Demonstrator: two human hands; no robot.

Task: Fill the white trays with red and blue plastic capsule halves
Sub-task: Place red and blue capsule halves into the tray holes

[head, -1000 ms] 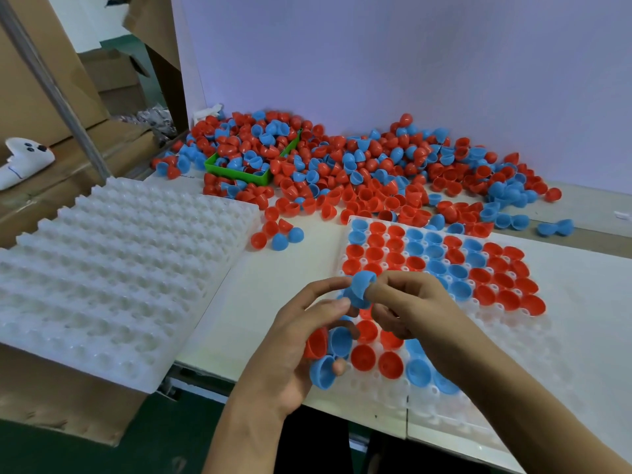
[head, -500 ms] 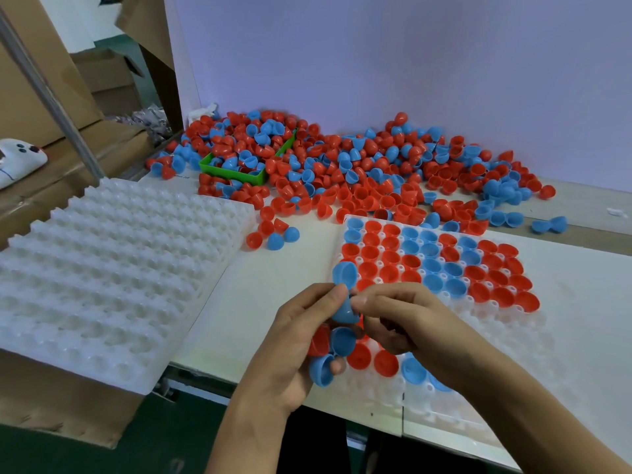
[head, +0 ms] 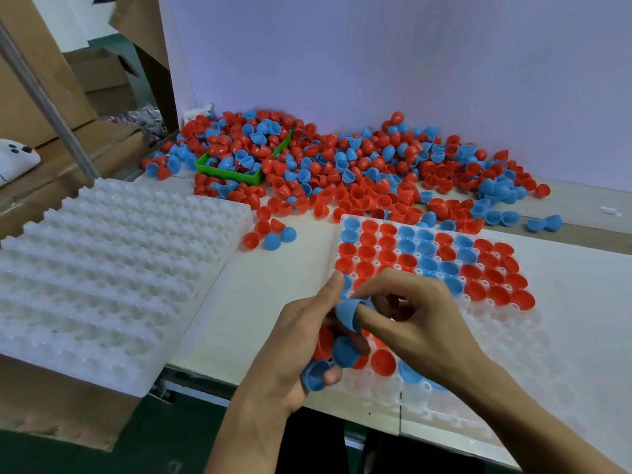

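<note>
Head view: left hand (head: 294,340) cups four capsule halves (head: 343,352); right hand (head: 410,316) pinches one blue half (head: 348,313).

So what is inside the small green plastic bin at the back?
The small green plastic bin holds a heap of red and blue plastic capsule halves, piled above its rim. Its bottom and anything lower inside are covered by the heap.
</note>
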